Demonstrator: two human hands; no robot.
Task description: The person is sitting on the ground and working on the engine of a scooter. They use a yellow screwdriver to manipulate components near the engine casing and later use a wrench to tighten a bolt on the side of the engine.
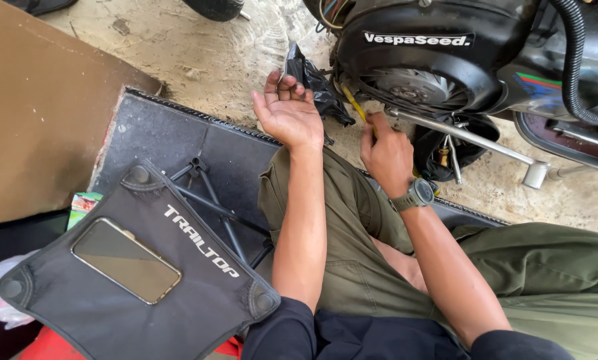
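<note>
right hand (387, 155) clenched on a yellow-handled screwdriver (356, 107) aimed into the scooter engine (419, 60) — left hand (287, 110) released, palm up, resting on the knee.

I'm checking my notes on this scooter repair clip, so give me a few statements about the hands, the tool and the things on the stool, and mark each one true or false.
1. The right hand grips a yellow-handled tool aimed at the scooter engine. True.
2. The left hand holds a wrench. False: it is open, palm up, and holds nothing.
3. A phone lies on the black folding stool. True.
4. The watch is on the left wrist. False: it is on the right wrist.
5. The phone's screen is lit. False: it is dark.
</note>
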